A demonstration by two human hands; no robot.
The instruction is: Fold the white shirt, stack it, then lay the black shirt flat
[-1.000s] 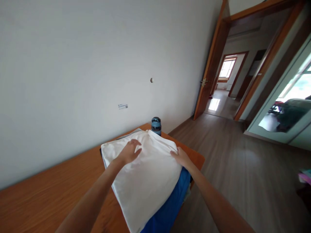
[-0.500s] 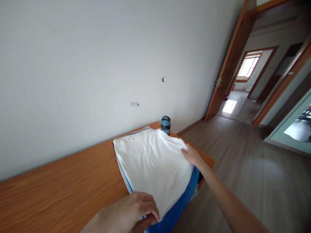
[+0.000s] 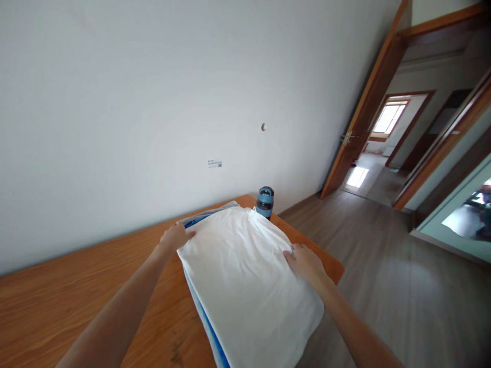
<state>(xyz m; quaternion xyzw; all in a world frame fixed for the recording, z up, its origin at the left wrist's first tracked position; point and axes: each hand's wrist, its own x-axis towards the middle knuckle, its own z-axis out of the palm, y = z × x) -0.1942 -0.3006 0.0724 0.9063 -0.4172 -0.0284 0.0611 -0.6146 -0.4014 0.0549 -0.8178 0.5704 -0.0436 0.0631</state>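
**While Two Hands Are Handling White Cloth, a Bottle Is Crowding Its Far Edge**

As the white cloth [image 3: 245, 286] is lying spread over the end of the wooden table [image 3: 69, 286], the left hand [image 3: 175, 237] is grasping its far left corner, thumb resting on top. The right hand [image 3: 306, 261] is touching the right edge; whether it is pinching or only pressing, I cannot tell. Blue cloth [image 3: 195, 222] and grey cloth [image 3: 224, 207] are showing from underneath, along the far and left sides.

Just past the far edge, a blue and dark bottle [image 3: 265, 203] is standing upright near the table's far corner, its base partly hidden by the white cloth. Behind, a pale wall [image 3: 134, 102] is bordering the table's long side, bearing a small printed label [image 3: 215, 164] and a round mark [image 3: 263, 127]. Well apart on the right, a brown door [image 3: 364, 112] is standing open above the wood-look floor [image 3: 376, 276].
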